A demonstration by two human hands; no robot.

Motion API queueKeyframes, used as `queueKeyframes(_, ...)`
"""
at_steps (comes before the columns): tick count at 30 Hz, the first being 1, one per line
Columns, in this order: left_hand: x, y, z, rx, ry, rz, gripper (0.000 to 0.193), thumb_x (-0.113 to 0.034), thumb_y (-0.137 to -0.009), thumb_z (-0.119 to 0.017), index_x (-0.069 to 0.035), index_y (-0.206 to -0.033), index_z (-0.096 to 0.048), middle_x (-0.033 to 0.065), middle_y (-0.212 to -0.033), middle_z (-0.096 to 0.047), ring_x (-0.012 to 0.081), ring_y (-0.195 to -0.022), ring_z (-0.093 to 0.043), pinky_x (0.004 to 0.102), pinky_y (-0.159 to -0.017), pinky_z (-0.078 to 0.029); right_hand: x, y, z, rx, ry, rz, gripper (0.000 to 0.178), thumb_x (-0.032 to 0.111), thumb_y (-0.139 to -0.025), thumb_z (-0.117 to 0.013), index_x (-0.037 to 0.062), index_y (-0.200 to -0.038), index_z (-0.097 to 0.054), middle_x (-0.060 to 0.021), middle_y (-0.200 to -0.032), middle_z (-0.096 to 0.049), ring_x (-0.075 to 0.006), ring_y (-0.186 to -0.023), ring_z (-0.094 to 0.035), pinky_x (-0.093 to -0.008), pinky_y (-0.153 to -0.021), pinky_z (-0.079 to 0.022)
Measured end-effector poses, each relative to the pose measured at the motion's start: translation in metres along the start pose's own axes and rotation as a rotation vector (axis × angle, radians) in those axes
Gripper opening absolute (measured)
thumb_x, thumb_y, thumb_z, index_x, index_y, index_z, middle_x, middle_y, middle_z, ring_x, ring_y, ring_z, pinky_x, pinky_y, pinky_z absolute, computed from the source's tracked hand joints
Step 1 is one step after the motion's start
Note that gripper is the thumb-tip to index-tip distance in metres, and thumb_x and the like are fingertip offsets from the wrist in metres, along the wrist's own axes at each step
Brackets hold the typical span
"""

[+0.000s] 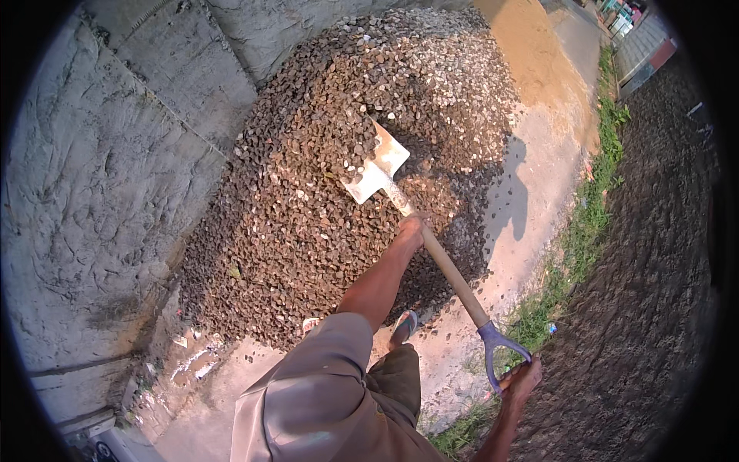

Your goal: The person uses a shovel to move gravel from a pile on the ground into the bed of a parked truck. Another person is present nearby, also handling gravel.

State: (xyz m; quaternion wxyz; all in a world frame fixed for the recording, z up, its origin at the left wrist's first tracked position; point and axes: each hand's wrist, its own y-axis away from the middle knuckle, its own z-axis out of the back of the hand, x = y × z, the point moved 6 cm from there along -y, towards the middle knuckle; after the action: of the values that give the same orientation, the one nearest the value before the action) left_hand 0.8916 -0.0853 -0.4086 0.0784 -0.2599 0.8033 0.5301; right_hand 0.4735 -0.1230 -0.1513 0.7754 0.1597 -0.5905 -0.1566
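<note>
1. A shovel (pixel 450 271) lies aslant across the middle of the view, its blade at the gravel heap and its handle toward the lower right.
2. The metal blade (pixel 368 183), whitish with a brown patch, rests against the stones; some cover part of it, and whether its front edge is buried I cannot tell.
3. The left hand (pixel 412 230) is wrapped around the wooden shaft (pixel 471 302), just behind the blade's socket.
4. The right hand (pixel 523 377) is closed on the purple D-shaped grip (pixel 493 344) at the far end.
5. Around the blade spreads the gravel heap (pixel 285 223), brown and grey, partly in shade.
6. Below the left hand, a foot in a flip-flop (pixel 404 327) stands at the heap's near edge, beneath dark trousers (pixel 397 377) and a greyish-brown shirt (pixel 315 393).
7. A rough grey wall (pixel 108 185) borders the heap on the left; tan sand (pixel 539 58) lies beyond it at the upper right.
8. Along the right run pale paving (pixel 539 208), a grass strip (pixel 589 215) and dark, coarse ground (pixel 647 254).
</note>
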Motion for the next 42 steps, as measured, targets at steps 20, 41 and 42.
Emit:
queueKeyframes(20, -0.319, 0.161, 0.414, 0.685, 0.837, -0.170, 0.024, -0.008, -0.080, -0.050, -0.010, -0.059, -0.040, -0.0011, -0.055, -0.041, 0.0097, -0.048, -0.041, 0.0256, -0.051, -0.043, -0.054, 0.338, -0.165, 0.781, 0.342, 0.996, 0.048, 0.047, -0.081, -0.057, 0.0017, -0.072, -0.043, -0.0035, -0.061, -0.044, -0.0139, -0.053, -0.042, -0.0289, -0.049, -0.034)
queueKeyframes(41, 0.300, 0.103, 0.255, -0.200, -0.272, 0.299, 0.018, -0.003, -0.068, -0.067, 0.002, -0.079, -0.054, 0.0115, -0.066, -0.054, 0.0217, -0.052, -0.055, 0.0381, -0.046, -0.046, -0.190, 0.150, 0.257, -0.549, 0.116, -0.435, 0.038, 0.043, -0.085, -0.045, 0.0123, -0.065, -0.037, -0.0009, -0.046, -0.033, -0.0134, -0.030, -0.033, -0.0272, -0.026, -0.028)
queueKeyframes(42, 0.271, 0.086, 0.265, -0.199, -0.218, 0.267, 0.015, -0.002, -0.069, -0.066, 0.001, -0.076, -0.054, 0.0110, -0.065, -0.053, 0.0215, -0.052, -0.054, 0.0390, -0.046, -0.046, -0.168, 0.145, 0.213, -0.372, 0.089, -0.438, 0.037, 0.039, -0.087, -0.042, 0.0105, -0.063, -0.038, -0.0016, -0.046, -0.033, -0.0134, -0.031, -0.032, -0.0274, -0.026, -0.028)
